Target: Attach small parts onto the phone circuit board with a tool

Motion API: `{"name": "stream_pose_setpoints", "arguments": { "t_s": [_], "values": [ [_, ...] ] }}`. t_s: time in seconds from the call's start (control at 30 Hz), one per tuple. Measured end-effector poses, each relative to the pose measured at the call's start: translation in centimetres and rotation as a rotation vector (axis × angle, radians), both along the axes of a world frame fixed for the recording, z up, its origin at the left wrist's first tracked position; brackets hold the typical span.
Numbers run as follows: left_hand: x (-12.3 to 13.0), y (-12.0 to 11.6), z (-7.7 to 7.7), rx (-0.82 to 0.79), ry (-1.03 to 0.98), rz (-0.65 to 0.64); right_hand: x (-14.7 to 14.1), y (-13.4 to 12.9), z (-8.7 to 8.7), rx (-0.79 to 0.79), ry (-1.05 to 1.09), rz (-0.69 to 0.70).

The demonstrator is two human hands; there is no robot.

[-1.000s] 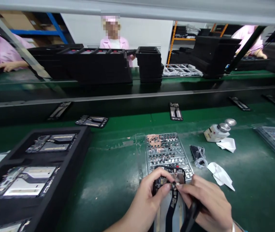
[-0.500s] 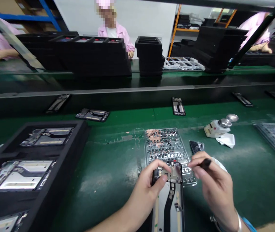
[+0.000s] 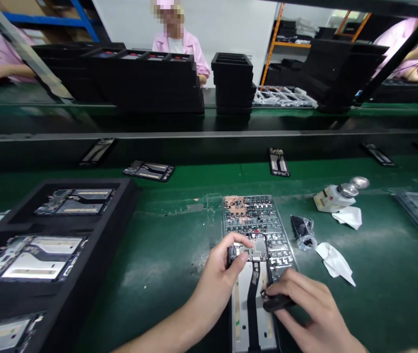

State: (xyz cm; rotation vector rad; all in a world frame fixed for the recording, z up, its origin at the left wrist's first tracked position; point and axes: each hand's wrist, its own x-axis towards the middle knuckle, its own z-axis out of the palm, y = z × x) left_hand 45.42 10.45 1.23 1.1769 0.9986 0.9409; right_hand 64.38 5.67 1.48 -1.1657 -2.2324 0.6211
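An opened phone body [image 3: 243, 299], with its circuit board at the far end and a black flex cable down the middle, lies in front of me. My left hand [image 3: 227, 269] grips it by the upper left edge, thumb and forefinger curled over the board. My right hand [image 3: 309, 309] is closed around a black hand tool [image 3: 278, 303], whose exact kind I cannot make out. At its fingertips, over the phone's right edge, is a tiny metallic part [image 3: 263, 294]. Under and beyond the phone sits a clear plastic tray [image 3: 271, 220] with rows of small components.
To the left stands a black foam tray [image 3: 120, 220] with several phone bodies. A dispenser bottle [image 3: 331, 197], a white wipe [image 3: 337, 264] and a small black item in clear plastic [image 3: 300, 230] are on the right. More phone bodies [image 3: 150, 170] lie farther back. Co-workers sit opposite.
My right hand has come down and left to the phone's right edge. The small part that lay on the phone is now at those fingertips. My left hand keeps its grip.
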Motion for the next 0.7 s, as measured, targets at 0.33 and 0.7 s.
{"name": "stream_pose_setpoints", "arguments": {
  "t_s": [0.33, 0.7],
  "values": [
    [0.2, -0.7, 0.6, -0.028, -0.007, -0.161, -1.5, 4.0, 1.7, -0.564, 0.385, -0.279],
    [0.4, -0.4, 0.2, -0.009, 0.060, -0.155, -2.1, 4.9, 2.0, -0.656, 0.334, -0.295]
  ]
}}
